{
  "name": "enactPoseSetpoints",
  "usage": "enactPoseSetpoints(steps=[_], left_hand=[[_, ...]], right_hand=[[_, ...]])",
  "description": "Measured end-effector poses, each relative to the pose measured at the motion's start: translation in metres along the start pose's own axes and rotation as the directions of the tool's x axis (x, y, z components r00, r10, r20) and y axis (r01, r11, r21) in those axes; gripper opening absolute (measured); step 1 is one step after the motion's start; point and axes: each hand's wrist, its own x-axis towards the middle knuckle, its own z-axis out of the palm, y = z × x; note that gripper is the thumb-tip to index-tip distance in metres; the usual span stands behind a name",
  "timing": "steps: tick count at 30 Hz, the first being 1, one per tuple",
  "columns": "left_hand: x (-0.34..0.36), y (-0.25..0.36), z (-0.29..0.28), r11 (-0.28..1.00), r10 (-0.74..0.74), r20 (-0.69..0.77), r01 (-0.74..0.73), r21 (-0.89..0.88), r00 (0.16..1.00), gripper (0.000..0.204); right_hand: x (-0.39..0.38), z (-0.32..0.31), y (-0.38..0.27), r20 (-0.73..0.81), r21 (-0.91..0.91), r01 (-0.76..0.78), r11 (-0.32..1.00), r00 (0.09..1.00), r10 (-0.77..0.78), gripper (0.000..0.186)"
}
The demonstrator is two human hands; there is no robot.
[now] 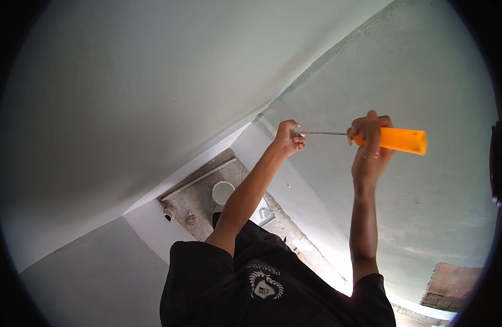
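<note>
In front of a grey wall, both arms are raised. My right hand (368, 139) is closed around an orange cylinder-like piece (406, 140), whose far end points right. A thin dark strip or rod (324, 133) runs from it across to my left hand (289, 138). There my left fingers are curled at the strip's other end, with the thumb extended. Whether the strip and the orange piece are one tool, I cannot tell. White smears mark both hands.
A pale ceiling-like surface (126, 98) meets the grey wall (425, 87) along a diagonal edge. Below, on the rough floor (194, 193), stand a round bucket of whitish material (223, 192), a long batten (199, 179) and a pipe end (169, 213). A brownish panel (452, 284) is lower right.
</note>
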Motion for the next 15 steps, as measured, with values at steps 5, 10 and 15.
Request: enactPoseSetpoints(steps=[5,10,15], left_hand=[[0.014,0.018,-0.070,0.997,-0.074,-0.468,0.064,-0.038,0.881,0.027],[-0.010,0.004,-0.034,0.998,-0.064,-0.217,0.060,-0.021,0.974,0.028],[-0.044,-0.030,0.040,0.998,-0.006,0.130,-0.003,0.070,0.992,0.019]], right_hand=[[-0.069,0.054,0.075,0.099,-0.015,0.017,1.000,0.995,-0.015,0.016],[-0.078,0.019,0.026,0.021,-0.039,-0.097,0.995,0.995,0.098,0.018],[-0.048,-0.021,-0.066,0.032,0.107,0.085,0.991,0.995,-0.089,0.024]])
